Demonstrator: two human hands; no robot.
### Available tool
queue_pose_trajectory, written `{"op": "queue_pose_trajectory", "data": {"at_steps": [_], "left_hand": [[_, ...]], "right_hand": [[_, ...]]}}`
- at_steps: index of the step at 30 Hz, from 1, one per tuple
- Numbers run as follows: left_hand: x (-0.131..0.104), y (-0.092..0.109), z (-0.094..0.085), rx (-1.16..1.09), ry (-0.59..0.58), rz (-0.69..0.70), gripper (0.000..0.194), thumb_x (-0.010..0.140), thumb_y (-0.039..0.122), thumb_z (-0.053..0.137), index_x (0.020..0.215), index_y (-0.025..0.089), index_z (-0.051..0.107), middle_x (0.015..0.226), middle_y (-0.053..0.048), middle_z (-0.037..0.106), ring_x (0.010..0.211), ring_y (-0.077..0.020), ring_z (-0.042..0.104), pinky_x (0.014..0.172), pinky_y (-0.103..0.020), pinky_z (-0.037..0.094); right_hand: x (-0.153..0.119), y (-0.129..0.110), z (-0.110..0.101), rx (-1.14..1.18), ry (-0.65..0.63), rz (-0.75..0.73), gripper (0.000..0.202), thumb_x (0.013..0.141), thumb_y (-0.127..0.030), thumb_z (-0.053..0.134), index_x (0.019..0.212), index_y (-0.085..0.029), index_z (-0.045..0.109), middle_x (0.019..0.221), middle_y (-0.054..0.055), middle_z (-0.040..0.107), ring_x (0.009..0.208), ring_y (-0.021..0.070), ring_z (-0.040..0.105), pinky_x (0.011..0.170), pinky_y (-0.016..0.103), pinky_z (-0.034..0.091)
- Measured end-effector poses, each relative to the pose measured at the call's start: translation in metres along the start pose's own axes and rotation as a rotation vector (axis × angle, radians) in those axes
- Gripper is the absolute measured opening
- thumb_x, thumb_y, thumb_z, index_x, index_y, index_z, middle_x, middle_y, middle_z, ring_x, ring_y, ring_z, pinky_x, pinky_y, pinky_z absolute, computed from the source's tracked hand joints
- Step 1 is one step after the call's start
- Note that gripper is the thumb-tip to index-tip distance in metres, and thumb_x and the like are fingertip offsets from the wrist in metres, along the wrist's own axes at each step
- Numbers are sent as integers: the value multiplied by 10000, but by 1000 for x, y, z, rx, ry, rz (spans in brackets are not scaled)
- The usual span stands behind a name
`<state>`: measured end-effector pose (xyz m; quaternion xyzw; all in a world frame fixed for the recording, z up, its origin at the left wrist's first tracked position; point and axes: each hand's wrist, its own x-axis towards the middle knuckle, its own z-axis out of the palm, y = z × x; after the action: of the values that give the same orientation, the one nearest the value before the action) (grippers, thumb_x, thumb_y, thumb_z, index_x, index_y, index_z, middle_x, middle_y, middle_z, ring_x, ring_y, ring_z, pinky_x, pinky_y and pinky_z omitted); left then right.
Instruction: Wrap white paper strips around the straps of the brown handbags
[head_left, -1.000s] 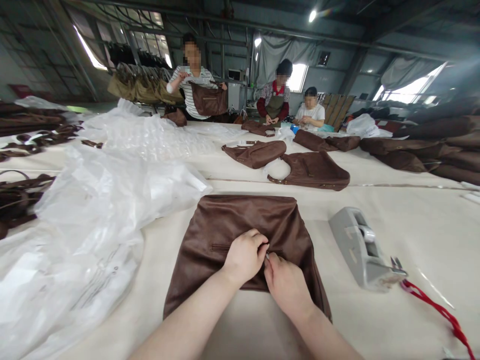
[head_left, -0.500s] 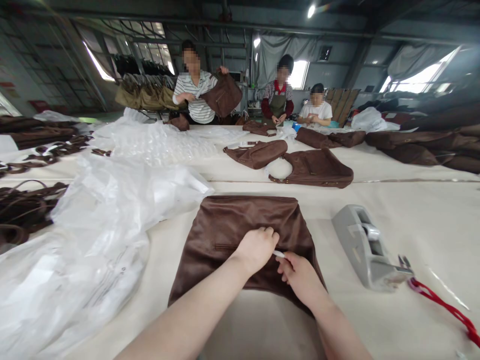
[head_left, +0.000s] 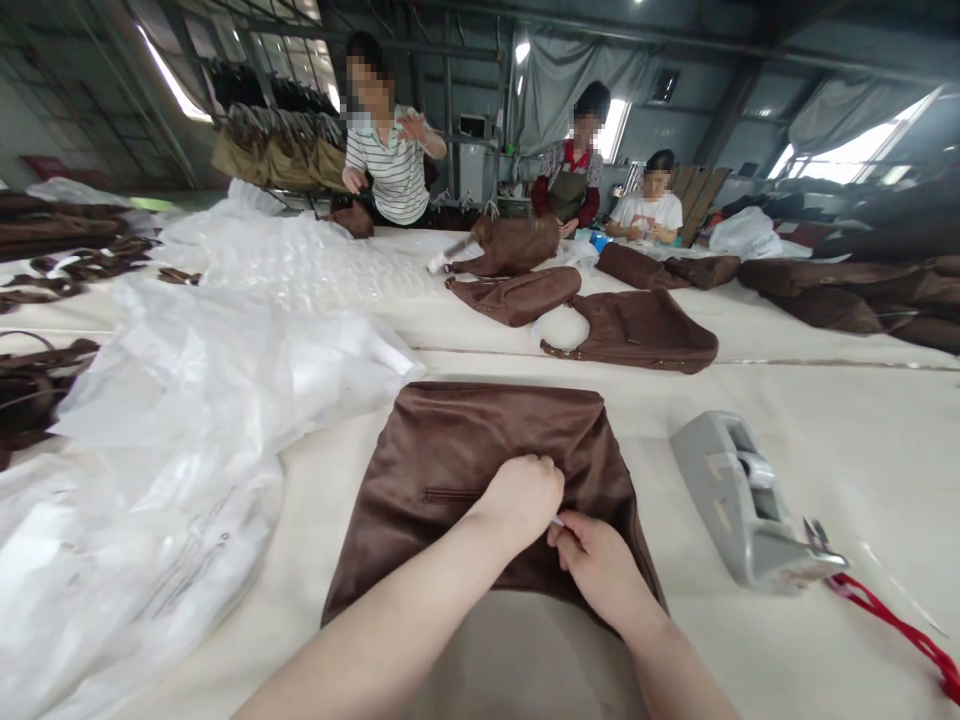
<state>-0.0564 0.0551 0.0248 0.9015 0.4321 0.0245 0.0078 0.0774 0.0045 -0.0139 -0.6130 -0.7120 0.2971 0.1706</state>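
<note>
A brown leather bag (head_left: 427,450) lies flat in front of me, its zipper slit (head_left: 450,495) showing left of the hands. My left hand (head_left: 529,495) is closed over the bag near the slit's right end; what its fingers grip is hidden beneath them. Just below and to the right, my right hand (head_left: 596,560) pinches a small white piece (head_left: 557,521), of which only a bit shows between the two hands.
Clear plastic bags (head_left: 180,480) cover the left side. A grey tape dispenser (head_left: 742,500) stands at right beside a red cord (head_left: 892,620). More brown bags (head_left: 645,330) lie beyond. Three people work across the table, one in a striped shirt (head_left: 397,165).
My hands have drawn closer together, and less of the white piece shows. The person in stripes no longer holds up a brown bag; one now lies on the table near that person.
</note>
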Motion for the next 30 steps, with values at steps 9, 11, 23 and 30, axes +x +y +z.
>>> {"op": "queue_pose_trajectory", "data": {"at_steps": [9, 11, 23, 30], "left_hand": [[-1, -1, 9, -58, 110, 32, 131, 758, 194, 547, 801, 118, 645, 821, -94, 637, 772, -231, 610, 715, -341, 505], [-2, -3, 8, -82, 145, 29, 125, 750, 203, 544, 781, 130, 641, 817, -84, 635, 782, -227, 606, 734, -337, 499], [-6, -14, 11, -252, 98, -65, 89, 769, 274, 591, 802, 193, 609, 864, -34, 623, 820, -189, 599, 765, -308, 473], [-1, -3, 20, -189, 143, -143, 160, 811, 305, 541, 797, 158, 602, 847, -73, 614, 803, -215, 591, 736, -329, 479]], "right_hand": [[8, 11, 11, -91, 144, 98, 263, 888, -249, 367, 680, -194, 518, 590, 23, 614, 480, 121, 544, 510, 229, 348], [10, 10, 10, -29, 116, 114, 286, 903, -264, 340, 686, -196, 512, 554, 4, 602, 414, 103, 521, 472, 217, 349], [11, 10, -1, -126, 119, 173, 265, 860, -347, 462, 665, -202, 569, 573, 9, 629, 473, 116, 553, 472, 218, 331], [2, 9, 2, -172, 155, 97, 223, 831, -293, 492, 643, -205, 573, 641, 16, 643, 542, 136, 540, 523, 253, 312]]}}
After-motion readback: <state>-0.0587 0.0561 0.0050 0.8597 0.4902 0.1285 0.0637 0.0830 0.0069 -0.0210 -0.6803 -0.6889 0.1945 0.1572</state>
